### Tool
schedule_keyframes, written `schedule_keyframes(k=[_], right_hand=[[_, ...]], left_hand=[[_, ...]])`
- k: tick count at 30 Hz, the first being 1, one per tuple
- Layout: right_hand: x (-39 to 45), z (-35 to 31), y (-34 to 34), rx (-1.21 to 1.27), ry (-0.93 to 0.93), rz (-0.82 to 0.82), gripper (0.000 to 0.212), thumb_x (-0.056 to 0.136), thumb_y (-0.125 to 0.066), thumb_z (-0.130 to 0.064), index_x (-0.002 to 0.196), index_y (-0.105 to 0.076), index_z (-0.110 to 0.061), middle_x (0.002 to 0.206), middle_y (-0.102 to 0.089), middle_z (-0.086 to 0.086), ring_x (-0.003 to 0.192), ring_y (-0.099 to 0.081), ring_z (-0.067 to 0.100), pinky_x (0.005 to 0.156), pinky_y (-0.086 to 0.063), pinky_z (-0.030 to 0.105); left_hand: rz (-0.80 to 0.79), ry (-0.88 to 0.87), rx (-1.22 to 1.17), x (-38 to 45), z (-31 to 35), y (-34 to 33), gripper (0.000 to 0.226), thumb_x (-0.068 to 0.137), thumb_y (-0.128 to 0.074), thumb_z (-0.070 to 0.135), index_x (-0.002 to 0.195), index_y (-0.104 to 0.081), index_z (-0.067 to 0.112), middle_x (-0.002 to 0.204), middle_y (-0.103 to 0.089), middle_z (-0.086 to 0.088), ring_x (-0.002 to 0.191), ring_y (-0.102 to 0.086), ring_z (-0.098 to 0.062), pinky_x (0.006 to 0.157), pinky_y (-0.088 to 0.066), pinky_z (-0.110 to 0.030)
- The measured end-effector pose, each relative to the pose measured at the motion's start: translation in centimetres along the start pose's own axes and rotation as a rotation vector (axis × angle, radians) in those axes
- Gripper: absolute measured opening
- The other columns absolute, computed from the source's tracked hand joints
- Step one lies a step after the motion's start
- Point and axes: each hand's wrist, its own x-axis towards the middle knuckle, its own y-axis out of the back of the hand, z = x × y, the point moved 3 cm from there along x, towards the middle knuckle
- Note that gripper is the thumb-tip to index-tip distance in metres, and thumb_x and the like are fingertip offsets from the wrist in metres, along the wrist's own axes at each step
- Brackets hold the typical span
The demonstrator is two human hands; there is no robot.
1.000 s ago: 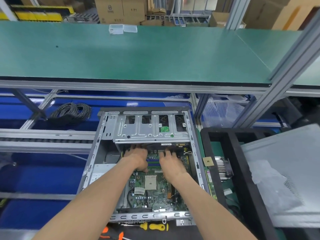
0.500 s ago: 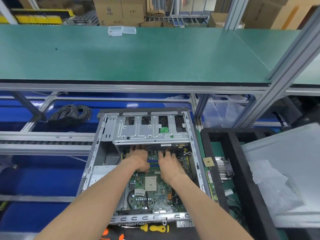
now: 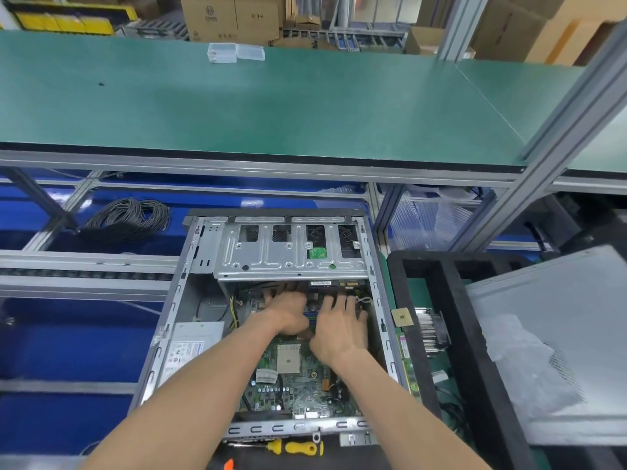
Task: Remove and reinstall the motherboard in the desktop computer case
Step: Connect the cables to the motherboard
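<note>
— Lying flat inside the open grey steel case (image 3: 190, 300): green motherboard (image 3: 298, 385). Stiff, light, fragile.

— Reaching under the drive cage: left hand (image 3: 288, 315), right hand (image 3: 341, 329). Grip unclear, fingertips hidden. Taking by bare edges.

bright, even overhead light, soft shadows, wide-angle bending at the edges, slight softness throughout.

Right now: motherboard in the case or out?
In. The motherboard lies flat inside the open case, both hands on its far end.
</note>
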Motion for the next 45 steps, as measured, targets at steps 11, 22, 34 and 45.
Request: schedule_keyframes(k=[11,22,34,45], right_hand=[[0.5,0.1,0.0,0.079,-0.012,-0.031,0.076,0.085,-0.063,-0.05,0.141,-0.032,-0.01,0.138,-0.04,0.018,0.134,-0.029,0.035,0.102,-0.034,0.064],[-0.2,-0.5,1.0,0.054,0.115,-0.01,0.069,0.085,-0.067,-0.029,0.142,-0.034,-0.009,0.139,-0.042,0.017,0.132,-0.034,0.034,0.107,-0.036,0.056],[-3.6,-2.3,2.6,0.029,0.552,-0.248,0.031,0.087,-0.059,-0.048,0.097,-0.062,-0.019,0.083,-0.06,0.001,0.08,-0.061,0.026,0.08,-0.055,0.041],[-5.0,-4.1,0.8,-0.373,0.782,-0.412,0.029,0.094,-0.063,-0.011,0.122,-0.059,-0.004,0.107,-0.063,0.016,0.095,-0.064,0.036,0.067,-0.049,0.042]], left_hand=[[0.037,-0.032,-0.047,-1.4,-0.3,1.9,0.021,0.079,-0.066,0.017,0.092,-0.05,0.013,0.093,-0.056,-0.002,0.078,-0.052,-0.017,0.061,-0.035,-0.026],[-0.072,-0.009,-0.032,-0.5,0.2,2.6,0.006,0.075,-0.044,0.013,0.075,-0.05,0.013,0.072,-0.055,-0.005,0.062,-0.052,-0.019,0.052,-0.039,-0.026],[-0.04,0.068,0.061,0.1,-2.3,2.2,0.074,0.079,-0.057,0.075,0.132,-0.053,0.023,0.136,-0.058,-0.001,0.117,-0.057,-0.025,0.086,-0.046,-0.035],[-0.104,0.177,0.096,-0.2,-3.8,2.7,0.078,0.089,-0.066,0.057,0.147,-0.042,0.012,0.149,-0.049,-0.005,0.132,-0.05,-0.027,0.102,-0.045,-0.039]])
